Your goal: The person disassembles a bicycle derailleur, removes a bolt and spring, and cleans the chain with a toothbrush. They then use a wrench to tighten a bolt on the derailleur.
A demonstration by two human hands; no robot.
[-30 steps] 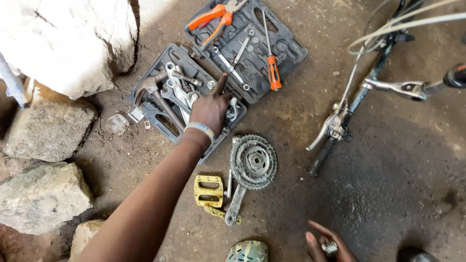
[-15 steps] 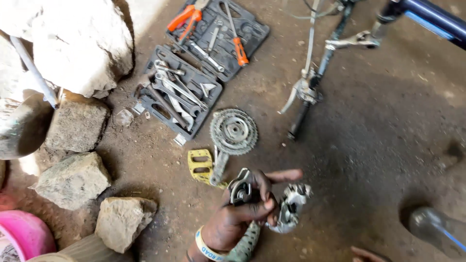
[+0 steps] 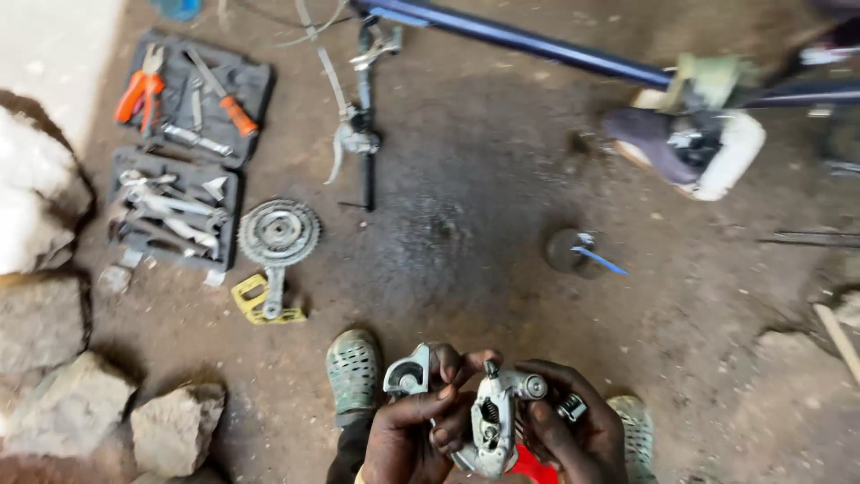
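Here, at the bottom centre of the frame, the left hand [image 3: 408, 439] and right hand [image 3: 573, 430] both close their fingers around a silver metal bicycle part [image 3: 488, 417]. Bare dirt floor [image 3: 466, 233] lies open above them. At the upper left sit an open tool case [image 3: 184, 152], a crankset [image 3: 276, 237] and rocks [image 3: 54, 341]; a blue bike frame [image 3: 537, 40] crosses the top edge.

both wrists cut off; bicycle frame [image 3: 537, 40] partly out of view
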